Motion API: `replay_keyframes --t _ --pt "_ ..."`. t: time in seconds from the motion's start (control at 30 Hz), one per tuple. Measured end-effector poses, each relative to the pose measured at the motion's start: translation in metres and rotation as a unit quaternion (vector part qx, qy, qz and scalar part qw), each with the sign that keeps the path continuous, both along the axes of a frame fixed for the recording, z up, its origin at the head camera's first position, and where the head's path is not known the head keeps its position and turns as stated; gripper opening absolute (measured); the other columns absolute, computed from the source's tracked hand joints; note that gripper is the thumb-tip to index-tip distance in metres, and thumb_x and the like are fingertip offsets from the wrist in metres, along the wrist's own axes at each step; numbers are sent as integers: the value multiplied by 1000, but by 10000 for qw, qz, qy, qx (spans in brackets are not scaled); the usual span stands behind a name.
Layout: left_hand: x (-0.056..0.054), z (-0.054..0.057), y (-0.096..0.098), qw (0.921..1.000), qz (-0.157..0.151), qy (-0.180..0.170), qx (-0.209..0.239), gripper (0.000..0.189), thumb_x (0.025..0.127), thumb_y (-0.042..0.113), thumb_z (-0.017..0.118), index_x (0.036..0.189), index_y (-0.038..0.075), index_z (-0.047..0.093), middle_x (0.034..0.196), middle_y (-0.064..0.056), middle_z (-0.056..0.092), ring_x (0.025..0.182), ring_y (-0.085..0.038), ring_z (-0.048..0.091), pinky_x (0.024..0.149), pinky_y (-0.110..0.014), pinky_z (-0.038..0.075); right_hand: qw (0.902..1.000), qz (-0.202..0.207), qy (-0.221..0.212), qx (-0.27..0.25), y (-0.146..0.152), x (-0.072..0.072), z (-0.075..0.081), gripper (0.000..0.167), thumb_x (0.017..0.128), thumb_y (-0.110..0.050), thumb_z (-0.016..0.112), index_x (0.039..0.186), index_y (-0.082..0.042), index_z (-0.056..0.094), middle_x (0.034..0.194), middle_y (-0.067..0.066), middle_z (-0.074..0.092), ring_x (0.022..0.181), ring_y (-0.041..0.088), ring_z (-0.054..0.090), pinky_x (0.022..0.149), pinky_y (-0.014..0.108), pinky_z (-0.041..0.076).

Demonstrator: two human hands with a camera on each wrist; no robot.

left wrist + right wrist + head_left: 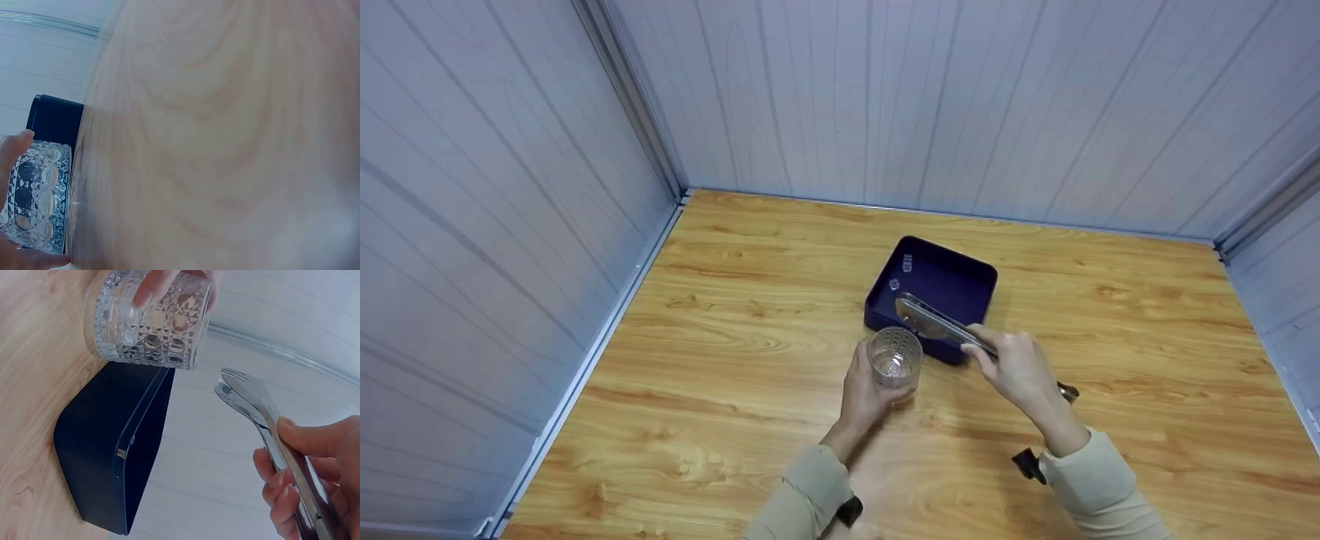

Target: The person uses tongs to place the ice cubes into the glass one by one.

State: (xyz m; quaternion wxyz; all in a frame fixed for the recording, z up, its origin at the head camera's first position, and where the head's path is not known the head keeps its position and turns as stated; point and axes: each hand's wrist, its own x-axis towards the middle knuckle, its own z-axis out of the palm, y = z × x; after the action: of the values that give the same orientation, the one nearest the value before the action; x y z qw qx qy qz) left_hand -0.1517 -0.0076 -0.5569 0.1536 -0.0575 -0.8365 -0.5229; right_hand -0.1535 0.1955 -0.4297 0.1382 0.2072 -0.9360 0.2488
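Observation:
My left hand [866, 394] grips a clear cut-glass tumbler [895, 358], upright on the table just in front of a dark blue square box [982, 289]. In the right wrist view the tumbler's diamond pattern [160, 323] shows plainly. My right hand [1020, 367] squeezes a pair of metal tongs [270, 433], thumb on one arm and fingers on the other. The tong tips are close together above the box's near left side, beside the tumbler's rim, with a glint of something clear between them. Inside the box lie small clear cubes [907, 263].
The wood-grain table [735, 322] spreads around the box. Pale panel walls [825, 105] rise at the back, left and right. Dark wrist mounts [1027, 465] stick out by both sleeves.

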Motion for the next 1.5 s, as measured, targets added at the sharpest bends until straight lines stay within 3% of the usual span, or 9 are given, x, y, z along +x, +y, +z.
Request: replay_keyframes --t 0.27,0.47,0.67,0.9,1.03,1.13,1.33,1.5 --pt "-1 0 0 10000 17 -43 -39 91 49 26 86 123 9 35 117 -8 50 108 -24 49 94 -35 40 9996 56 -265 91 -1 13 1 30 80 -20 65 105 -4 65 60 5 62 31 1 20 32 19 24" --pt "-1 1 0 10000 -14 -77 -56 91 50 26 85 124 9 35 118 -7 50 108 -22 49 94 -33 39 9986 195 -492 54 -3 18 -2 29 82 -19 63 106 -4 64 82 11 67 32 0 28 39 19 35" --pt "-1 0 0 10000 -4 -34 -72 89 50 25 85 123 9 35 116 -7 51 106 -23 50 91 -34 42 9981 225 -545 184 -5 19 -5 25 82 -19 63 104 -7 65 71 5 65 34 0 31 38 20 34" --pt "-1 -1 0 9999 22 56 -131 89 51 27 85 121 9 34 114 -8 51 105 -22 50 90 -33 42 9978 213 -597 207 -6 22 -7 28 80 -20 65 105 -7 65 90 10 67 37 -1 37 40 19 36" --pt "-1 -1 0 9999 17 88 -115 88 50 27 85 121 8 35 114 -7 51 105 -22 50 91 -33 42 9976 179 -619 249 -7 22 -7 29 80 -21 65 106 -8 65 85 9 67 31 1 28 34 19 30" --pt "-1 0 0 9999 4 34 -102 88 51 25 85 121 9 35 114 -7 51 106 -22 50 91 -33 41 9974 182 -636 283 -7 23 -7 30 79 -22 66 106 -8 65 73 6 65 30 1 22 33 19 26" --pt "0 1 0 10000 -16 -37 -47 87 51 23 85 121 10 35 115 -7 51 107 -21 49 92 -33 41 9971 187 -670 314 -7 23 -7 31 79 -24 66 105 -8 65 51 -5 50 33 0 21 35 20 27" --pt "0 1 0 10000 -12 -25 -27 86 51 24 85 120 10 35 114 -6 51 106 -21 50 91 -33 42 9976 211 -581 308 -7 23 -6 30 77 -24 67 104 -9 65 66 3 63 38 1 33 42 22 37"
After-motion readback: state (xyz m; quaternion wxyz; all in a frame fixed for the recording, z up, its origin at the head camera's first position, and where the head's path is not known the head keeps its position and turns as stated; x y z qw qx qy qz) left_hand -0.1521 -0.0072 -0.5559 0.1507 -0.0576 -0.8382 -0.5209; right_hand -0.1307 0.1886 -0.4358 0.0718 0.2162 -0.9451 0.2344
